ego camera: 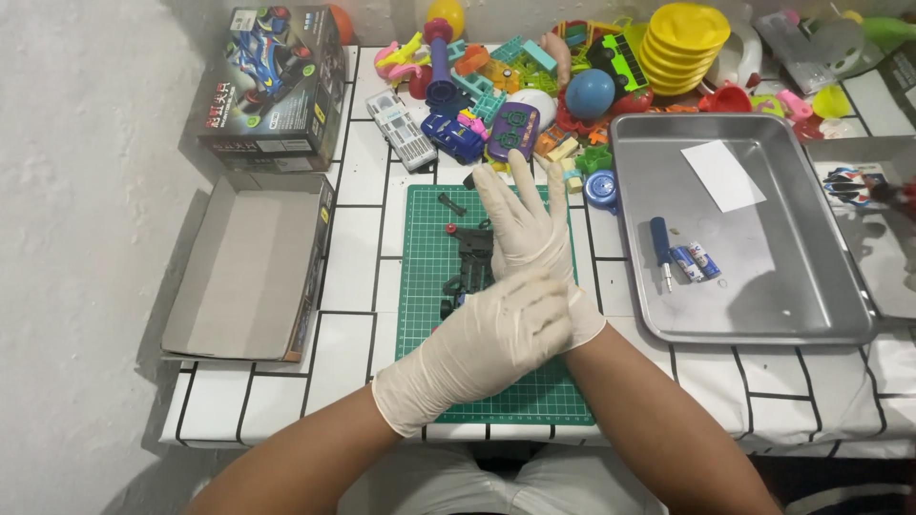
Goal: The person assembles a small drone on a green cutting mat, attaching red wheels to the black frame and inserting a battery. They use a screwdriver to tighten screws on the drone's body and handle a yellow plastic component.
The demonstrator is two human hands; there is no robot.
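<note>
Nearest, the person's left hand [496,339], in a cream glove, lies across the wrist of the right hand [527,229] and grips the cuff of its glove; its fingers are curled together on that cuff. The right hand, gloved the same, is flat with its fingers spread apart and pointing away from the person, holding nothing. Both hover over a green cutting mat [429,286] on the white tiled table [353,315]. On the mat, partly hidden under the hands, lies a black toy car chassis [472,262], with a small black part [451,203] and a red bit [450,229] just beyond it. To the right sits a metal tray [811,286] holding a blue screwdriver [660,246], two batteries [695,261] and a white slip of paper [722,175]. To the left lies an open cardboard lid [248,272], and beyond it the toy car box [272,81]. Farthest off, a heap of coloured plastic toys [572,76] crowds the table's back edge.
</note>
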